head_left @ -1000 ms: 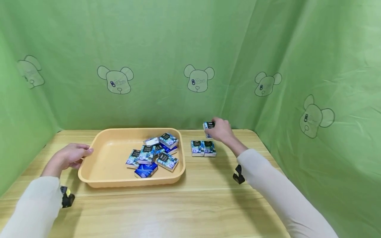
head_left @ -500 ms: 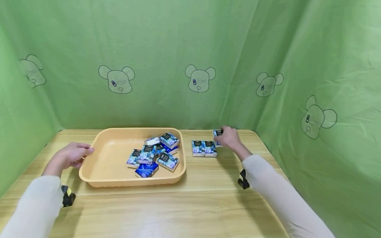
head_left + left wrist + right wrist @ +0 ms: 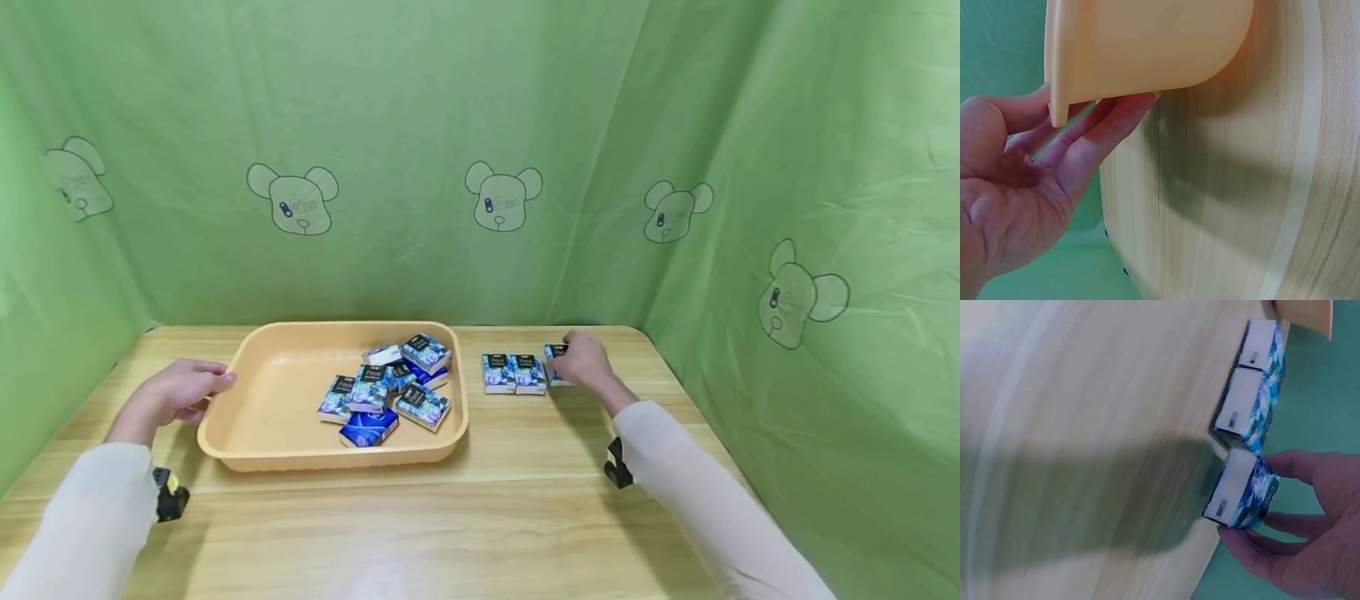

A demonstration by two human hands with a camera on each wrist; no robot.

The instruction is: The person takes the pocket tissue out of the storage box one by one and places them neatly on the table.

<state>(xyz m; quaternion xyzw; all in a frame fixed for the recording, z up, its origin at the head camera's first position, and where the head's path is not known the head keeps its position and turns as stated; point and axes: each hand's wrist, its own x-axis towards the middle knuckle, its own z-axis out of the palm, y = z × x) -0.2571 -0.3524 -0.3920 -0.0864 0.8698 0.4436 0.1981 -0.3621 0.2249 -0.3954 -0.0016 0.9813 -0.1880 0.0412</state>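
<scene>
Between the thumb and fingers of the right hand, we see a small blue floral packet, pinched by its sides. Just left of that grip, two matching packets lie side by side on the wooden table; we cannot tell whether the pinched one touches them. Farther left sits the tan tray, a loose pile of packets in its half nearer that grip. At the tray's opposite end, the left hand pinches the rim. Beyond both grips we see green cloth.
</scene>
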